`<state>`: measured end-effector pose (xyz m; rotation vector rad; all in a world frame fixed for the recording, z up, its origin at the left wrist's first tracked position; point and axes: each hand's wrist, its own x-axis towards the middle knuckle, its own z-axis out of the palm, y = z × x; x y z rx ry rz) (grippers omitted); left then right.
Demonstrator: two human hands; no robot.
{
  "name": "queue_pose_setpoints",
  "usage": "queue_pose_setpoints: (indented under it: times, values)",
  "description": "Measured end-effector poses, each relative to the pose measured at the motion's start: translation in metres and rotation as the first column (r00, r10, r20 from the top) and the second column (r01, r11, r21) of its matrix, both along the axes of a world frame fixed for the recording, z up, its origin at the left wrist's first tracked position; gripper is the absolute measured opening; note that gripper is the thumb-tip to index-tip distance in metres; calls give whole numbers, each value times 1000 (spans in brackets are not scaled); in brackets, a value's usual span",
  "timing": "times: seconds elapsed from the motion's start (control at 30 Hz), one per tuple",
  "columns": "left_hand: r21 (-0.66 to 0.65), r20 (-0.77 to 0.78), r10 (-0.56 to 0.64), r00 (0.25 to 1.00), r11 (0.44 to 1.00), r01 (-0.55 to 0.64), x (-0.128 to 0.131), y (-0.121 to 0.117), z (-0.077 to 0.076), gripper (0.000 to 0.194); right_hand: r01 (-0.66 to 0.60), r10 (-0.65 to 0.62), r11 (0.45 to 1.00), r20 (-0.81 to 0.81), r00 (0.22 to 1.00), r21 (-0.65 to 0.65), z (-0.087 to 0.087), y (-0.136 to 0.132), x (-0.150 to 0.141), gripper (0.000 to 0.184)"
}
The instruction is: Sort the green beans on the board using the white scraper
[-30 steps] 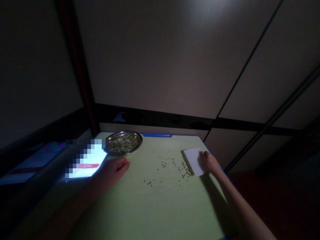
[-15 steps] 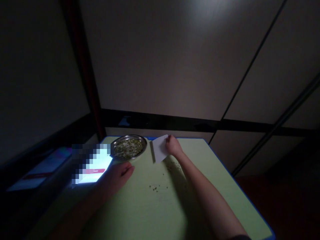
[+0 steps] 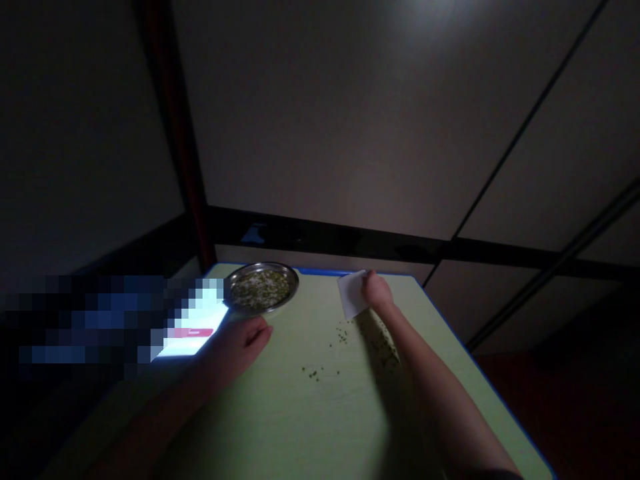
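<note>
My right hand [image 3: 377,291] grips the edge of a flat white card [image 3: 352,295] near the far side of the table. The card is tilted, its lower edge close to the tabletop. Small dark green grains or beans [image 3: 343,332] lie scattered below the card and beside my right forearm. A smaller group of grains [image 3: 313,373] is nearer to me. My left hand [image 3: 253,340] rests on the table with curled fingers, and nothing shows in them. Just beyond it stands a round metal plate [image 3: 289,302] bearing a spread of green and whitish grains.
The pale green table [image 3: 280,427] has a blue edge. A bright screen [image 3: 193,343], partly pixelated, is left of my left hand. Light cabinet panels [image 3: 320,133] with a dark band rise behind the table. The surroundings are dim.
My right hand has moved right with the white card, away from the plate. More scattered grains are now visible beside my forearm. My left hand stays by the plate.
</note>
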<state>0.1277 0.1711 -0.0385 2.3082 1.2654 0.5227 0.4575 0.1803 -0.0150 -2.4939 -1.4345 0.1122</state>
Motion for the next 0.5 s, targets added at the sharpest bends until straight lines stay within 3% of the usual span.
queue_pose_setpoints:
  times: [0.27, 0.5]
  values:
    - [15, 87, -19, 996, 1000, 18, -1, 1, -3, 36, 173, -173, 985, 22, 985, -12, -6, -28, 59, 35]
    - [22, 175, -27, 984, 999, 24, 0, 7, -8, 35, 276, -276, 961, 22, 961, -10, -9, -69, 87, 34]
